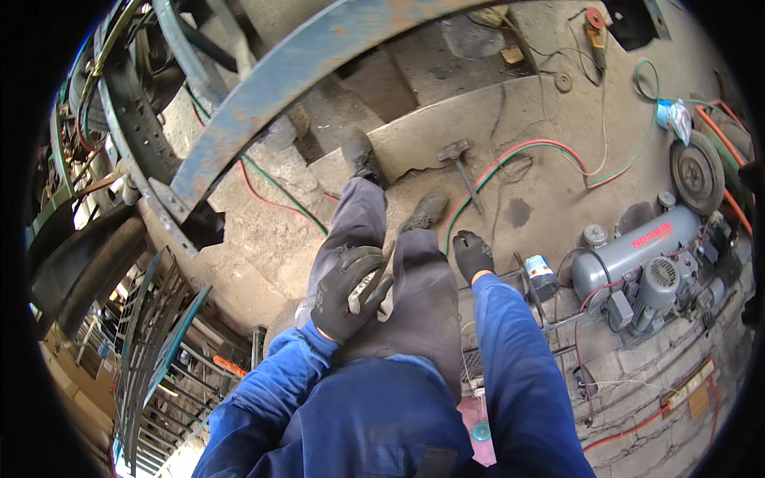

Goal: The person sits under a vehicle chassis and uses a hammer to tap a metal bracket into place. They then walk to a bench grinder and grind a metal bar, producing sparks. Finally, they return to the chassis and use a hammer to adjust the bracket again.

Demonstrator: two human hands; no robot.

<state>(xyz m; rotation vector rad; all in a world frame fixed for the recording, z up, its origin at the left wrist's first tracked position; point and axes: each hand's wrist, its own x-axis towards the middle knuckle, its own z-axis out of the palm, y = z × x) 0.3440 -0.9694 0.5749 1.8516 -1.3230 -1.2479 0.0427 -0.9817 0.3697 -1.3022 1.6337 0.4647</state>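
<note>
Both my hands wear dark grey work gloves. My left hand (347,295) rests over my left thigh, fingers curled round a small whitish oblong piece (363,291). Its exact kind does not show. My right hand (473,255) is out beside my right knee, its back toward me and its fingers curled. What those fingers hold, if anything, is hidden. A hammer (460,169) with a blocky metal head lies on the floor beyond that hand, near my right boot (426,212). Red and green twin hoses (510,151) curve across the floor beside the hammer.
A long blue-grey rusty steel beam (303,60) arches across ahead of me. On the right stand a grey air compressor (637,255), a wheel (696,173) and a dark can (540,279). An angle grinder (596,40) lies far right. Metal bars (151,342) stack at left.
</note>
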